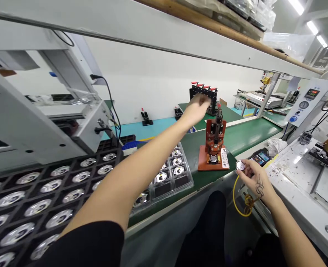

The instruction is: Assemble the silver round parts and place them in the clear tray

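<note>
My left hand [197, 105] is stretched far forward, its fingers curled at the top of a small red-brown hand press [215, 142] that stands on the green conveyor belt [244, 137]. A round metal part sits in the nest at the foot of the press. My right hand [254, 181] is closer to me at the belt's near edge, pinching a round silvery disc [240, 165] between its fingertips. Under my left arm lies a clear tray [177, 174] with several round silvery parts in its pockets.
Black trays [41, 196] full of silvery discs fill the left foreground below a grey machine frame [41, 122]. A black fixture with red handles [205, 94] stands beyond the press. A control box [305, 102] and a grey work surface [305, 174] are on the right.
</note>
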`<state>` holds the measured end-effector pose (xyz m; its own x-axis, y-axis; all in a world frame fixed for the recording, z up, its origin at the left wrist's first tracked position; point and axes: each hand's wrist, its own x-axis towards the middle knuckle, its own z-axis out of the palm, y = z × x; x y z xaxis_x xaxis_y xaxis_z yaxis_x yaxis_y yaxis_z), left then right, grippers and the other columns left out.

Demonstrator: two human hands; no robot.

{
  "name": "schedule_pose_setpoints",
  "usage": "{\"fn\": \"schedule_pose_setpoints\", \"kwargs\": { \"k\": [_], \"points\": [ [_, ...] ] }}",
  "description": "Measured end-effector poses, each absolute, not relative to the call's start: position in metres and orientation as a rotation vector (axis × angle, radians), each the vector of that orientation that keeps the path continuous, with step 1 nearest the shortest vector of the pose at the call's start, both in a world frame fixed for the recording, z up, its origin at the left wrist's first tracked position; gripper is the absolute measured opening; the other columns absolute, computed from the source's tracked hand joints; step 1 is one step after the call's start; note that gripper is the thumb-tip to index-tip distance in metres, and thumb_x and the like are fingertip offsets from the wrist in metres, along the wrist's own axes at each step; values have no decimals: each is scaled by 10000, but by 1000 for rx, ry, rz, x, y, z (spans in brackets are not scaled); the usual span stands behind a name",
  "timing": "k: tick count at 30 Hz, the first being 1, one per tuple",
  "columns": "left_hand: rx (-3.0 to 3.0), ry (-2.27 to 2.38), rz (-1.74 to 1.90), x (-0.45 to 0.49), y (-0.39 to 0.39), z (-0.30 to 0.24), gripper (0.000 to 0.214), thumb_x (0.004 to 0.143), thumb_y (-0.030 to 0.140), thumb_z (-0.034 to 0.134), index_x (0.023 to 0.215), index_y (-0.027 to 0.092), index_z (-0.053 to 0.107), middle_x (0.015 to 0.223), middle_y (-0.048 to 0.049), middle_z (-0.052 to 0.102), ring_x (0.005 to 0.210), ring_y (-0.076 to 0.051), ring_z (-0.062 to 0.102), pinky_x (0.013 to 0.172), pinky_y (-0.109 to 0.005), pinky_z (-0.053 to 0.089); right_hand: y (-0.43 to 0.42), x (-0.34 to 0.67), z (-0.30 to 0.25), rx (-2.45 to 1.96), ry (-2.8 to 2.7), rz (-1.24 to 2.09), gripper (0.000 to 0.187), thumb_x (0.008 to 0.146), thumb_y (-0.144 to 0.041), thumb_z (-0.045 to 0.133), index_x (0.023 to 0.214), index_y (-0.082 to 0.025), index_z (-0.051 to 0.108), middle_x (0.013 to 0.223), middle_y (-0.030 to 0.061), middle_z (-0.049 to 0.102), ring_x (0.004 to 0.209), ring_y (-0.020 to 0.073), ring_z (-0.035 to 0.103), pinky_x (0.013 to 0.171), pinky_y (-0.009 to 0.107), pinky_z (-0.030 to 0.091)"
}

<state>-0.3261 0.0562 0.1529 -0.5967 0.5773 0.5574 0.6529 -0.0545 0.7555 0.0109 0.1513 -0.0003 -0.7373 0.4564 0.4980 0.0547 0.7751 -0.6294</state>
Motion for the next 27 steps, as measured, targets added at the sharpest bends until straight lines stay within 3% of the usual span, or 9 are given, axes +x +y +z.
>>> {"fn": "schedule_pose_setpoints", "kwargs": {
  "k": [2, 6, 11, 14, 20, 24, 27],
  "points": [
    [-1433, -2424, -1538, -329, 29, 114, 317, 1055, 395, 527, 1100, 155, 728, 1021, -115, 783, 852, -231, 716, 840, -374, 574, 157, 2, -11, -348, -2319, 803, 317, 1003, -392, 690, 1261, -208, 678, 861, 18, 623, 704, 184, 602, 677, 333, 532],
    [-1785, -2694, -1317, -301, 1, 39, 213, 863, 358, 745, 801, 160, 795, 705, -52, 760, 607, -198, 681, 654, -312, 549, 165, -29, -27, -265, -2359, 834, 271, 962, -350, 703, 1193, -210, 702, 840, 10, 597, 711, 180, 587, 708, 323, 532],
    [-1868, -2739, -1190, -270, 25, -11, 216, 777, 344, 803, 900, 166, 802, 706, -28, 744, 645, -202, 678, 621, -269, 491, 179, -76, -38, -235, -2376, 865, 282, 906, -371, 714, 1127, -196, 712, 801, -6, 558, 684, 170, 555, 707, 315, 519],
    [-1877, -2710, -1165, -267, 37, -20, 264, 738, 316, 814, 968, 186, 795, 753, -18, 745, 702, -206, 684, 640, -255, 470, 189, -85, -46, -258, -2385, 894, 305, 914, -417, 694, 1111, -184, 702, 821, 6, 583, 668, 165, 555, 673, 306, 515],
    [-1895, -2692, -1185, -271, 27, -19, 229, 774, 338, 773, 921, 162, 774, 685, -8, 675, 651, -186, 622, 619, -267, 413, 198, -92, -63, -294, -2481, 943, 362, 932, -454, 683, 1151, -167, 706, 813, 16, 623, 649, 165, 569, 630, 292, 507],
    [-1900, -2715, -1230, -281, -8, -3, 313, 782, 422, 774, 954, 162, 790, 645, 22, 627, 595, -165, 566, 594, -273, 388, 203, -117, -65, -225, -2600, 926, 306, 882, -403, 761, 1099, -188, 765, 889, 44, 665, 733, 185, 604, 715, 312, 535],
    [-1812, -2707, -1285, -294, -43, 16, 414, 822, 501, 747, 1073, 176, 799, 787, -15, 684, 677, -178, 602, 635, -283, 435, 205, -138, -62, -159, -2670, 907, 262, 854, -345, 797, 1068, -195, 796, 972, 80, 704, 857, 230, 652, 825, 350, 565]
  ]
}}
